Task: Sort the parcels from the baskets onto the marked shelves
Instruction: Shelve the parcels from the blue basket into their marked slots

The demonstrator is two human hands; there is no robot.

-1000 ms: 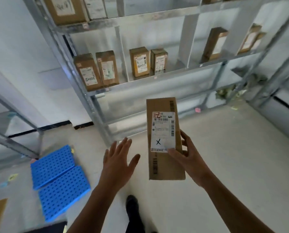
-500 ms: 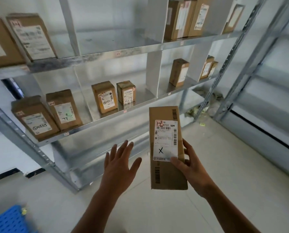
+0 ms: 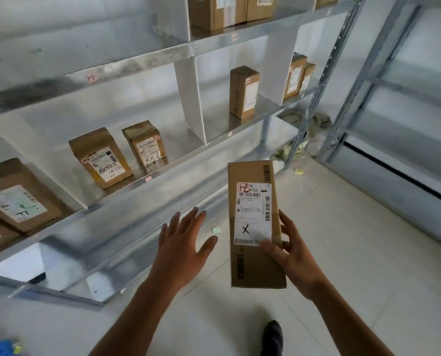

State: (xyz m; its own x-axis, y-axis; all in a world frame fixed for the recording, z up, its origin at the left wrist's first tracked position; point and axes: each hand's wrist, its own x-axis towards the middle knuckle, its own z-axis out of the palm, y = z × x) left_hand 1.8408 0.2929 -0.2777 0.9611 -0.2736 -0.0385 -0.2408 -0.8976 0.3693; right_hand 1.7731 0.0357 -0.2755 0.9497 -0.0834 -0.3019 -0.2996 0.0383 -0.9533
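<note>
My right hand (image 3: 290, 255) holds a tall brown cardboard parcel (image 3: 252, 265) upright by its right side, thumb on its white label. The label carries a red "1-2" mark and a hand-drawn X. My left hand (image 3: 182, 249) hovers open to the left of the parcel, fingers spread, touching nothing. Behind both stands a metal shelf rack (image 3: 142, 194) with small pink tags on its edges. Two labelled parcels (image 3: 101, 158) (image 3: 145, 142) stand in the middle bay, and one parcel (image 3: 243, 92) stands in the bay to the right.
White dividers (image 3: 190, 98) split the shelves into bays. More parcels sit on the upper shelf (image 3: 222, 11), at the far left (image 3: 16, 199) and far right (image 3: 295, 75). A second rack upright (image 3: 360, 80) rises at right. Paper scraps lie on the pale floor; my shoe (image 3: 272, 337) shows below.
The view has swung right and closer to the rack, so the shelves and their parcels look larger. Both hands keep their pose, and the parcel stays in my right hand.
</note>
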